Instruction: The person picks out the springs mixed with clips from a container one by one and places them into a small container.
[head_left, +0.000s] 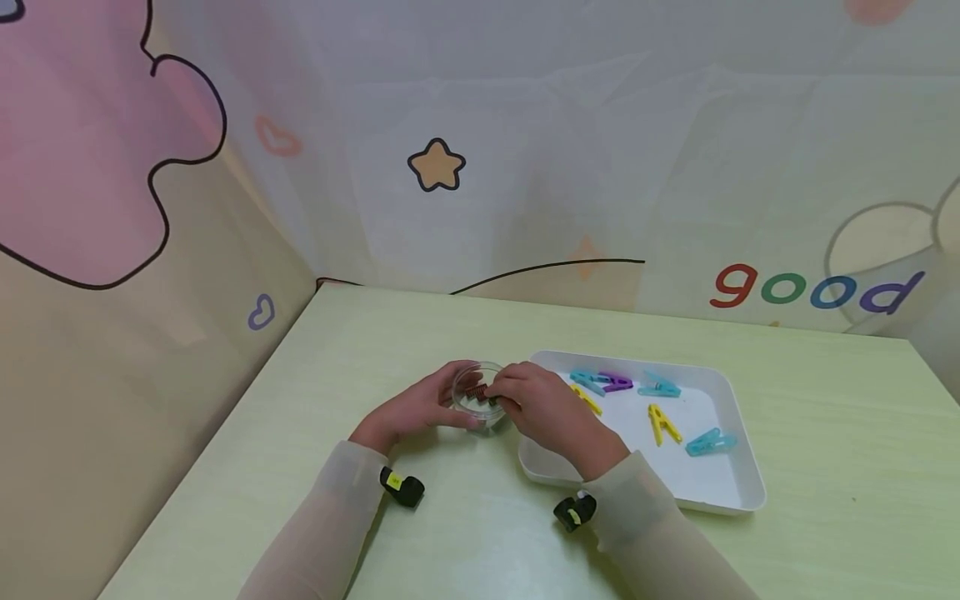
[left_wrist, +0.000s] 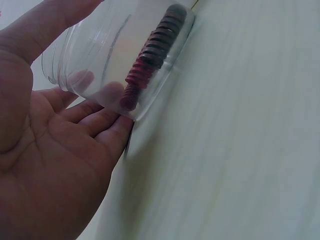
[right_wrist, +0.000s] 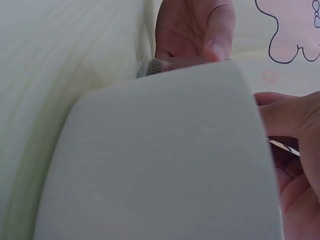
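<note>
My left hand (head_left: 420,408) grips a clear round jar (left_wrist: 100,55) from its left side, thumb on one side and fingers around the other. Inside, along the jar's bottom, lie several red and dark coil springs (left_wrist: 155,50). From the right, my right hand (head_left: 551,408) reaches over the jar's open mouth, its fingertips bent down near the springs. In the right wrist view, the white tray (right_wrist: 165,150) hides part of that hand and most of the jar. I cannot tell whether the right fingertips pinch a spring.
The shallow white tray (head_left: 720,487) stands right of the jar, under the right forearm. Several clothespins lie in it, among them a yellow clothespin (head_left: 663,423), a purple clothespin (head_left: 617,382) and a blue clothespin (head_left: 708,442). A printed cloth wall (head_left: 525,183) borders the table's back.
</note>
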